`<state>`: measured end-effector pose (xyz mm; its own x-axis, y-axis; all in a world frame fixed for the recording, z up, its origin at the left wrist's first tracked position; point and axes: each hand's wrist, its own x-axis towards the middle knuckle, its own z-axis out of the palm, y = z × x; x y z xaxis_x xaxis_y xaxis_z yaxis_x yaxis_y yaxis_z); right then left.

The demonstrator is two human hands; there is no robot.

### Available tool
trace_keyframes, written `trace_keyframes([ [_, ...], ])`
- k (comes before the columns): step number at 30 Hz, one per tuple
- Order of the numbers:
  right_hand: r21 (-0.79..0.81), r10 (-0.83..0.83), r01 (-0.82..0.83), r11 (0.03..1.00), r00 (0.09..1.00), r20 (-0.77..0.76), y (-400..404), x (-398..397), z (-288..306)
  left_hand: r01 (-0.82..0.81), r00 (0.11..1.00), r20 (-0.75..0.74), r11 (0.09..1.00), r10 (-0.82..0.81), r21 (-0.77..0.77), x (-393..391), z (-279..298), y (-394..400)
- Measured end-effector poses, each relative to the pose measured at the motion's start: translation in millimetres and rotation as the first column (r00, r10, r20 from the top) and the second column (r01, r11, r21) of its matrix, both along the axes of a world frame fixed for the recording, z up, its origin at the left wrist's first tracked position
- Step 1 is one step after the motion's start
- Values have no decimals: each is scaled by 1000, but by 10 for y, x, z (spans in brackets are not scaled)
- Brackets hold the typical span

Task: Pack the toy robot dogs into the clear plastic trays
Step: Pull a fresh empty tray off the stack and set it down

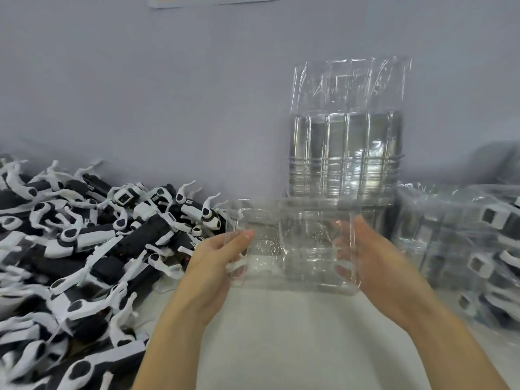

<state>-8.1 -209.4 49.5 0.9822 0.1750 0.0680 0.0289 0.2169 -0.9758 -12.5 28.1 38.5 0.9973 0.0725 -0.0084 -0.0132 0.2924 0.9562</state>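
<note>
Both hands [213,260] [374,257] gripping clear tray [292,249] edges, tray between

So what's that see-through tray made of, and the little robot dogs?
The tray, held by the left hand and right hand, looks like thin clear plastic: glossy, and you can see fingers through it. The toy dogs look like hard plastic, smooth black and white shells, though the picture is blurry.

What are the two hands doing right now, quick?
Left hand: grips the left edge of the clear plastic tray.
Right hand: holds the tray's right edge, fingers curled behind it.
</note>
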Motion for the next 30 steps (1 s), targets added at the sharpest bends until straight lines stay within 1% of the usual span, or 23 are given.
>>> trace_keyframes([
  [2,-66,10,-9,998,1000,1,16,17,-19,50,998,-45,998,-49,29,3,-23,28],
  [4,-124,34,-35,992,999,-10,27,42,-50,63,993,-104,998,-60,28,1,-43,27],
  [7,-125,29,-38,991,997,-75,21,66,-108,4,984,-176,999,-12,-48,-10,-41,20],
  [10,-114,-14,0,994,992,-125,13,46,-124,-35,988,-154,996,22,-87,4,-38,43],
  [13,-167,-134,109,980,980,-144,-32,60,-135,-111,987,-120,992,103,-60,18,-75,84],
  [15,-161,-140,113,981,976,-169,-49,56,-127,-130,984,-127,991,124,-43,30,-95,90],
  [17,-142,-107,79,987,973,-203,-60,58,-125,-95,985,-149,995,90,-27,29,-103,88],
  [18,-132,-82,53,990,970,-229,-73,60,-127,-52,985,-165,998,47,-29,25,-104,88],
  [20,-130,-34,-3,992,957,-289,-114,61,-134,42,979,-198,998,-51,-49,8,-101,93],
  [23,-130,64,-116,985,935,-349,-165,50,-150,104,954,-274,992,-121,-76,-10,-109,80],
  [25,-154,109,-176,972,923,-370,-174,42,-166,123,935,-329,991,-131,-44,2,-140,64],
  [27,-190,119,-204,960,916,-383,-177,44,-190,147,920,-368,989,-135,3,2,-174,48],
  [30,-188,138,-230,955,904,-405,-191,47,-216,101,922,-377,995,-88,15,-5,-220,20],
])
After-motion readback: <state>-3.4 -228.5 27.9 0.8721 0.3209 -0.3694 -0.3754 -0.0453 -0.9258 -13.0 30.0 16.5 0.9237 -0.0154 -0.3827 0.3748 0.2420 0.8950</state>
